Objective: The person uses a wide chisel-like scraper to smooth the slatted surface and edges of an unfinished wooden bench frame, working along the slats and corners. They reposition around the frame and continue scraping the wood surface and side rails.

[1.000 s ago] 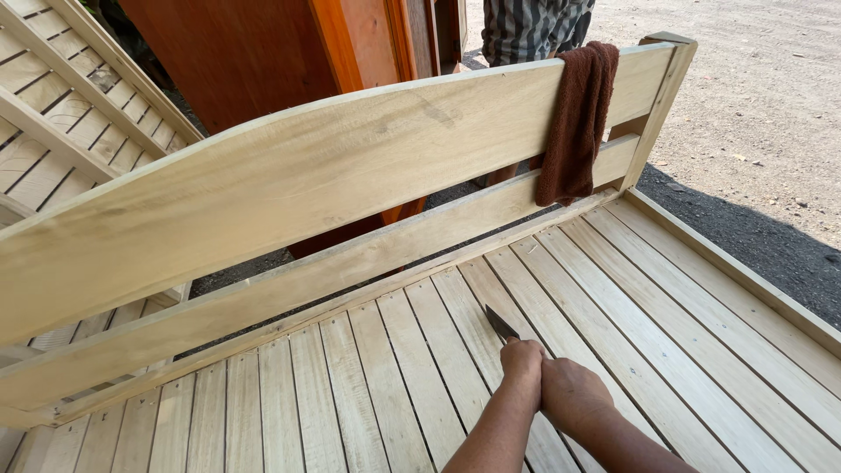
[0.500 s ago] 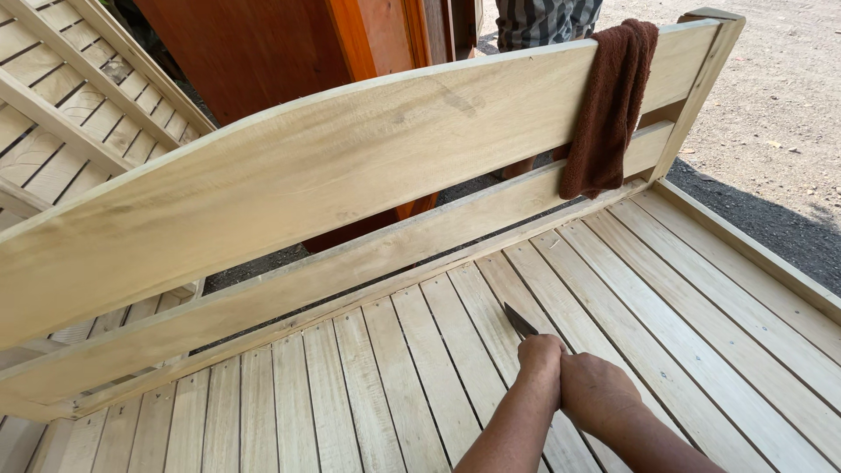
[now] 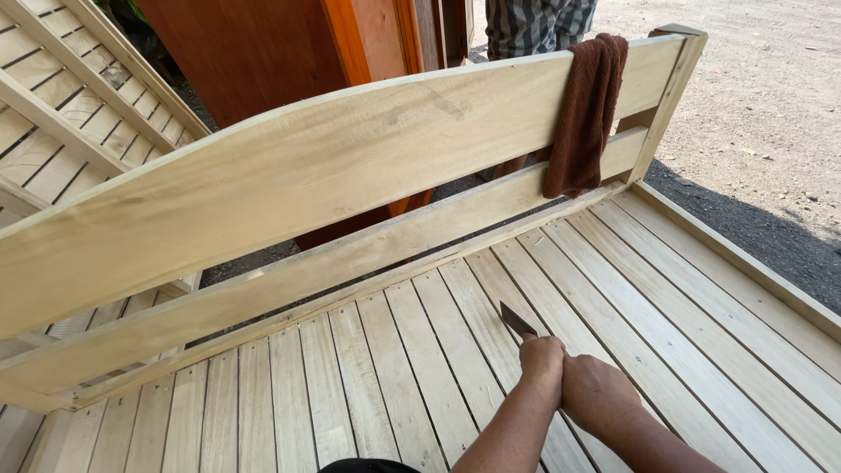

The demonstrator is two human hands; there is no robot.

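Both my hands are low in the middle of the head view, pressed together over the slatted deck of a pale wooden bed frame. My left hand is closed around a tool whose dark flat blade sticks out ahead of the fist, its tip against a slat. My right hand lies against the left one from the right, fingers curled; what it grips is hidden. The curved headboard rises just beyond the blade.
A brown cloth hangs over the headboard near its right post. A person in a checked shirt stands behind. Orange-brown wooden panels and another slatted frame stand at the left. Gravel ground lies beyond the right side rail.
The view has shifted a little, so the headboard and cloth sit further right and higher. My hands and the blade stay on the same slats, nudged slightly forward.
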